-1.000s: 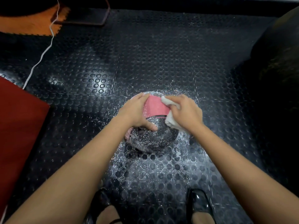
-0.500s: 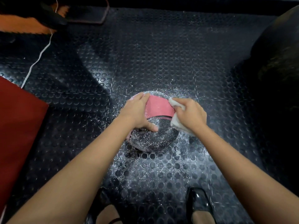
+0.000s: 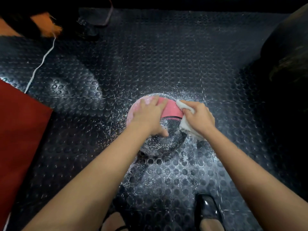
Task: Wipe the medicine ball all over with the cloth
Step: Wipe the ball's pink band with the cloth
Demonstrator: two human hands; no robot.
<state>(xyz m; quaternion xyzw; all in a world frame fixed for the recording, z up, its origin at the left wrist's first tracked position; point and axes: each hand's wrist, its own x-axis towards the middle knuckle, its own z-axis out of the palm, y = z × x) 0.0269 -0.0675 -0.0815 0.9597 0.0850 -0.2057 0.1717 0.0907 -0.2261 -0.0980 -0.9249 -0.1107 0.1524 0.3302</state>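
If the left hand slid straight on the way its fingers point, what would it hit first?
Probably nothing solid soon: the left hand lies flat on the medicine ball, fingers pointing up the picture. Past the ball's far edge, only the studded floor mat shows.

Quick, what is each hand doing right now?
Left hand: open, fingers spread flat on the medicine ball, steadying it.
Right hand: closed around the white cloth, pressing it against the ball.

In the lower middle of the frame a pink-and-black medicine ball [image 3: 171,108] sits on a black studded rubber floor [image 3: 166,55]. The left hand [image 3: 148,116] lies spread over its top, thumb on the black half. The right hand [image 3: 199,118] grips a white cloth [image 3: 186,126] against the ball's right side. A red mat [image 3: 18,130] fills the left edge, a white cable [image 3: 42,61] above it.
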